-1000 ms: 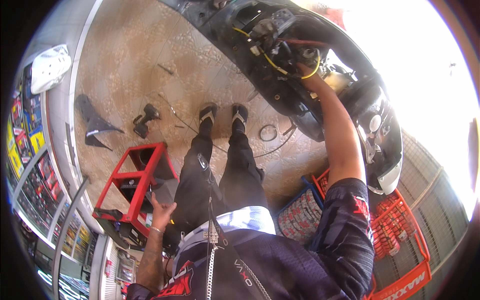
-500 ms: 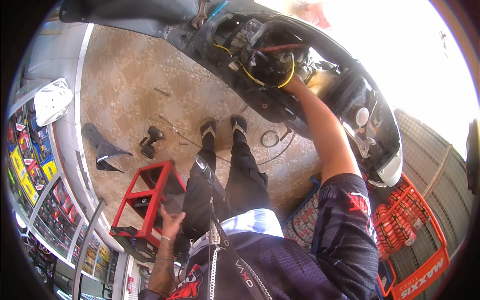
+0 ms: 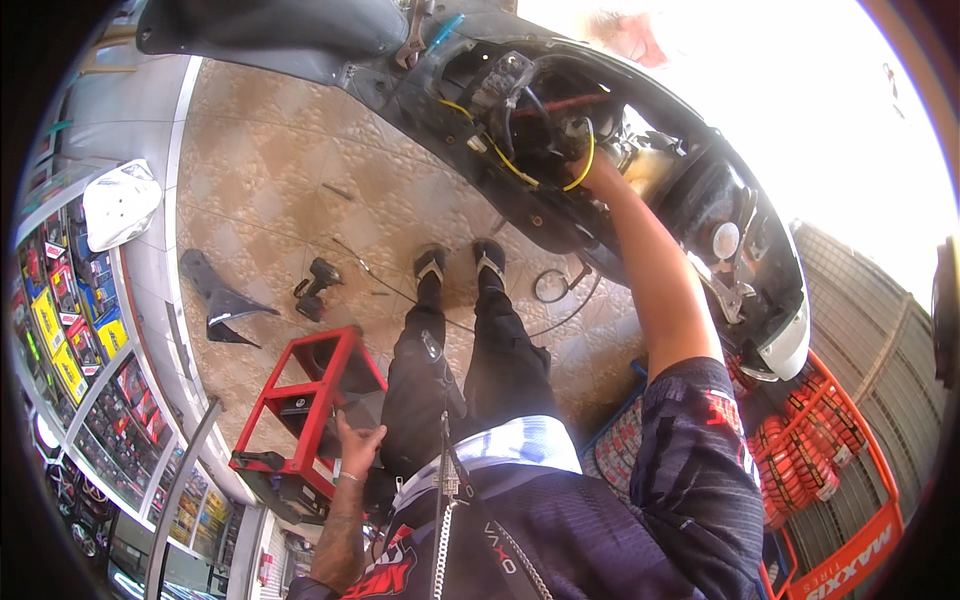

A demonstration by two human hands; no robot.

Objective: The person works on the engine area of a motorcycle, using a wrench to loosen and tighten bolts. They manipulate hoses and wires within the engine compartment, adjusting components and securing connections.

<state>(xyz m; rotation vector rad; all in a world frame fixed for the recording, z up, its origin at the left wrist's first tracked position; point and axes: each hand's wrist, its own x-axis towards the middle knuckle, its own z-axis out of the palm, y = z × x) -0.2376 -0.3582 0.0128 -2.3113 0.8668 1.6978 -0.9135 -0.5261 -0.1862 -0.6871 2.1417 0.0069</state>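
While the right hand [image 3: 596, 180] reaches down into the opened black scooter [image 3: 520, 215], its fingers are lost among the parts inside, so I cannot tell whether they are clenched on something or only touching. The scooter stretches across the far side of the scene, from the far left to the right. A yellow hose [image 3: 592, 150] loops across the hand, and a red hose [image 3: 575, 103] runs just beyond it. The left hand [image 3: 357, 443] is free of any load, its fingers spread, near and to the left, just beside a red stand [image 3: 328, 385].

As a judgement, the scooter is heavy and would hardly shift under one arm, so its thick frame parts look like the place to brace. Its plastic shell is probably stiff but thin, and may crack at the edges if leaned on. The yellow hose looks light and bendy; a pinch on the middle of its loop should do, without pulling on its ends. Metal parts deeper in could be greasy and slippery.

A wrench [image 3: 413, 40] lies on the scooter at the far left of the opening. On the tiled floor to the left are a drill [image 3: 316, 290] and a dark plastic panel [image 3: 222, 300].
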